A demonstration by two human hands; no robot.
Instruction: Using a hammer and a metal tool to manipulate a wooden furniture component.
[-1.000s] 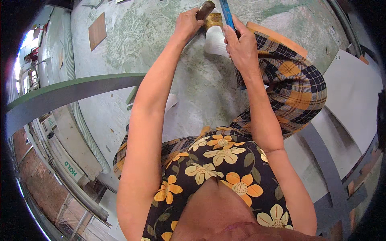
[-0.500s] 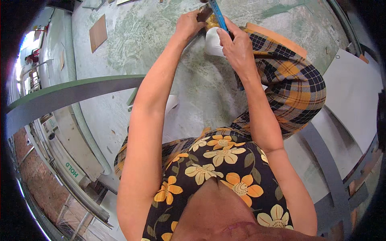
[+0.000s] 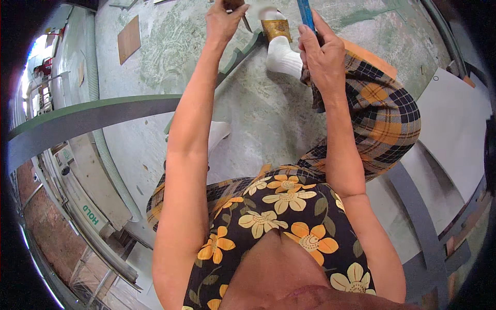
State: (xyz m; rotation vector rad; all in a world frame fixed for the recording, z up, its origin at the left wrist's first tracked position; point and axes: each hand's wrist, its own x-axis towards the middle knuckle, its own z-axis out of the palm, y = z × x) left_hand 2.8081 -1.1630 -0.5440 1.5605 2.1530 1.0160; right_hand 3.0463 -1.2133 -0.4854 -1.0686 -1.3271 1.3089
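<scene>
Drawn apart, left fingers (image 3: 241, 10) clasp a dark brown piece (image 3: 232, 4), right fingers (image 3: 310, 41) a slim blue bar (image 3: 305, 14).

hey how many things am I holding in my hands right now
2: a dark brown object in your left hand and a blue object in your right hand. The top edge cuts both objects off, so more may be hidden.

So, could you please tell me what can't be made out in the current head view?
Blue tool, in the right hand: far end cut off by the head view's top edge.
Brown object, in the left hand: cut off there too, partly behind fingers.
White thing: partly behind the left forearm, same view.
</scene>
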